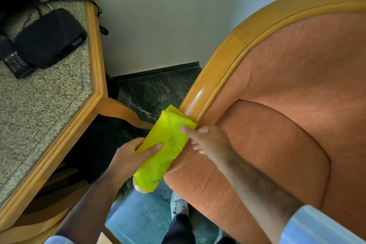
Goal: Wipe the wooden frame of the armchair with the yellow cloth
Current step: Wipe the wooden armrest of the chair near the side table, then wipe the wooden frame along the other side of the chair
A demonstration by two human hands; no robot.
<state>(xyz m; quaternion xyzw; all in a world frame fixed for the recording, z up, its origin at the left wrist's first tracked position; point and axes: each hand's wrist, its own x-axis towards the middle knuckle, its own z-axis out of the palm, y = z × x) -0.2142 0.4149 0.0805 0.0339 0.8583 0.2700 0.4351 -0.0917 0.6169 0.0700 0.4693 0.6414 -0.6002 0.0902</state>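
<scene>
— On the lower end of the armrest, what do we have hold of?

— Our left hand (pixel 128 156) has its grip closed on the yellow cloth (pixel 164 148): thumb laid across the top face, fingers curled under the outer edge. Our right hand (pixel 202 138) presses on the cloth's inner side, forefinger stretched flat onto the fabric, the other fingers loosely bent against the orange upholstery (pixel 287 105). Whether that grip actually pinches the cloth, we cannot tell.

— And how do our arms lie?

— The left forearm comes up from the lower left, the right from the lower right, crossing over the seat cushion. Both meet at the cloth.

— Which way does the cloth run?

— It is draped over the wooden frame (pixel 217 65) where the rail ends, long axis following the rail, from upper right down to lower left. Its lower end covers the rounded tip of the arm. Above it the bare rail curves up around the chair back.

— What lies around us?

— To the left, a speckled surface (pixel 49 105) with wooden edging carries a black box (pixel 51 37) and a remote control (pixel 13 59). Below, green carpet (pixel 142 214) and one shoe (pixel 179 206).
</scene>
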